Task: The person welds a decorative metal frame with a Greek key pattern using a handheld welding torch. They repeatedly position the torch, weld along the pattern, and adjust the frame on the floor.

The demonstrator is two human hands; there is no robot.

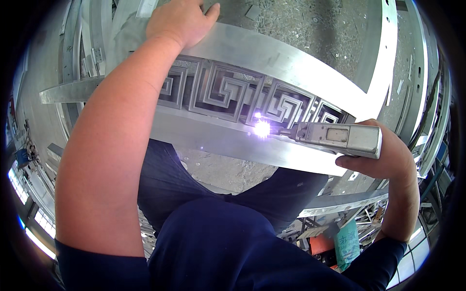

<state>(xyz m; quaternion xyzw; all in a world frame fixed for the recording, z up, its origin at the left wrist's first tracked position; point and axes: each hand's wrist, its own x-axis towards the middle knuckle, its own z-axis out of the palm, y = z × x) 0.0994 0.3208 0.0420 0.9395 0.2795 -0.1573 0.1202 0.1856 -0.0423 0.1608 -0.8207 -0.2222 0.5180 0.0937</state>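
1. Metal frame (291,53) – silvery, wide flat rails, lies across the view in front of the person's legs, above a littered concrete floor (301,29).
2. Left forearm (107,150) – bare, rises from lower left and slants up to the right, across the frame. Left hand (179,22) is at the top edge of view, its heel against the upper rail (252,46), thumb stretched out to the right. Fingers partly cut off, so cannot tell how far they curl or whether they grip the rail.
3. Navy shirt (213,242) and dark trousers (162,179), knees spread below the lower rail (204,133).
4. Greek-key panel (256,99) – grey square-spiral bars, set between the two rails.
5. Right forearm (403,194) – comes up from lower right, bending in to the left. Right hand (386,155) is closed around the rear of a handheld welding gun (359,138), thumb beneath the housing.
6. Welding gun: boxy, grey, nozzle pointing left; rectangular inset on its side, any marking too small to read.
7. Green packet (347,245), lower right, bears dark characters; orange-red item (320,245) beside it.
8. Violet-white glare (262,128) at the nozzle, where panel meets lower rail.
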